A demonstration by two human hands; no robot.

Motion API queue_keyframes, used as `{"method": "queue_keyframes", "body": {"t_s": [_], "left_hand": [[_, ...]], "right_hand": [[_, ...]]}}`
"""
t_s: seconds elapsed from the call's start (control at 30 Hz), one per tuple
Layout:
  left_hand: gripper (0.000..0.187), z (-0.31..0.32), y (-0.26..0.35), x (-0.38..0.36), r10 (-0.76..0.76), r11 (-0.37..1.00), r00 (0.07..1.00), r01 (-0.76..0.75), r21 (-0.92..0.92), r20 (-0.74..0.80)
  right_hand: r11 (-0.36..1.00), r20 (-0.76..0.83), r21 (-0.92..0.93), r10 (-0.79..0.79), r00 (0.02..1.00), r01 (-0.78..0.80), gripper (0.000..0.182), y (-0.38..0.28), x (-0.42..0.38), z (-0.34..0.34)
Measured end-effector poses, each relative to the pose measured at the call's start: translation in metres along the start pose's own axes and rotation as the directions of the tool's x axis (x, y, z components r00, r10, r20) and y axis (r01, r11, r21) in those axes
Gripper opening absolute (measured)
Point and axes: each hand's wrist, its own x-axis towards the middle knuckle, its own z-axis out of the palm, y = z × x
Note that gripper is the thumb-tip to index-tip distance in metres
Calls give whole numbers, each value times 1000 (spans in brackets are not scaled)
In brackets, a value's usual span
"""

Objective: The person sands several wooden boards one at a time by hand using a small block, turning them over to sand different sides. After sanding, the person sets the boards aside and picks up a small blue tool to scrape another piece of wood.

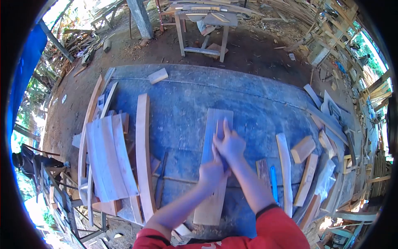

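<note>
A flat wooden board (209, 207) lies lengthwise in front of me on the blue-grey table. On top of it is a narrow wooden strip (220, 126), mostly covered by my hands. My right hand (230, 145) grips the strip from the right, its index finger stretched along it toward the far end. Nearer to me, my left hand (210, 173) is closed at the strip's left side, with one finger pointing forward close to the right hand. The strip's lower end is partly hidden by my hands.
Left on the table (178, 124) stand a stack of curved wooden panels (110, 157) and a long curved piece (144, 153). At right lie a blue pencil-like stick (273, 182), a pale strip (285, 170) and a wood block (303, 149). A small block (158, 76) rests near the far edge.
</note>
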Motion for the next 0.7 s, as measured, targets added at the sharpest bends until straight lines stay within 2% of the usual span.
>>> {"method": "queue_keyframes", "body": {"t_s": [0.07, 0.1, 0.13, 0.2, 0.27, 0.37, 0.43, 0.5, 0.57, 0.7], "left_hand": [[102, -17, -8, 98, -74, 996, 997, 74, -43, -14], [101, -24, -13, 144, -42, 999, 998, 43, 17, -37], [101, -47, -14, 175, -2, 1000, 1000, 2, -12, -20], [100, -80, -7, 187, 36, 999, 999, -37, -35, -18], [103, -109, 4, 172, -61, 998, 998, 61, -17, 31], [108, -100, 9, 92, 8, 1000, 995, -8, 7, -100], [108, -95, 21, 20, 26, 998, 999, -25, -52, 24], [106, -61, 29, -51, 66, 990, 996, -57, -131, 66], [101, -18, 34, -124, 75, 975, 997, -73, -209, 5], [100, 42, 41, -248, 55, 993, 995, -46, -111, 78]], "right_hand": [[999, 74, -33, 26, 997, -23, 72, 2, 98, 9], [996, 128, -91, 17, 992, -5, 74, 10, 147, 21], [989, 180, -147, 9, 984, 18, 75, 17, 183, 30], [996, 173, -88, 25, 985, -10, 76, 11, 207, 2], [998, 174, -27, 52, 983, -48, 76, -4, 197, -43], [998, 180, -22, 63, 982, -60, 74, -20, 122, -89], [999, 154, -10, 47, 987, -46, 73, -12, 52, -89], [1000, 116, 9, 9, 993, -10, 73, -6, -30, -81], [1000, 86, 31, -8, 996, 6, 73, -2, -114, -68], [999, 36, 29, -25, 999, 24, 68, -6, -252, -52]]}}
